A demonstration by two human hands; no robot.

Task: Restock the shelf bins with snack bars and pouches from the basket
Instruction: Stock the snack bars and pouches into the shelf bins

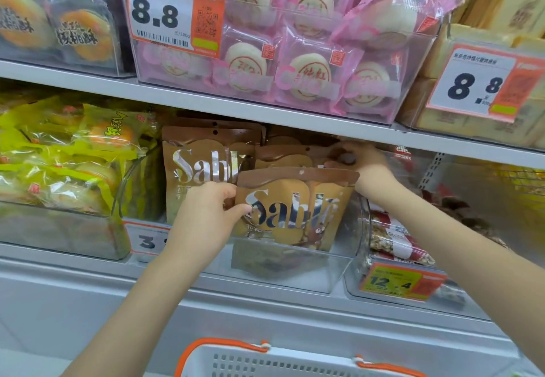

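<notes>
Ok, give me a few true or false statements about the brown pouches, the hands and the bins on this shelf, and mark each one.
1. Both hands hold the front brown pouch. True: the left hand pinches its left edge and the right hand grips its top right corner.
2. The pink packets sit in the bin below the pouches. False: they fill the clear bin on the shelf above.
3. The tag on the pink bin reads 8.8. True.
4. The white basket has blue handles. False: they are orange.
5. Yellow-green packets fill the bin left of the pouches. True.
</notes>
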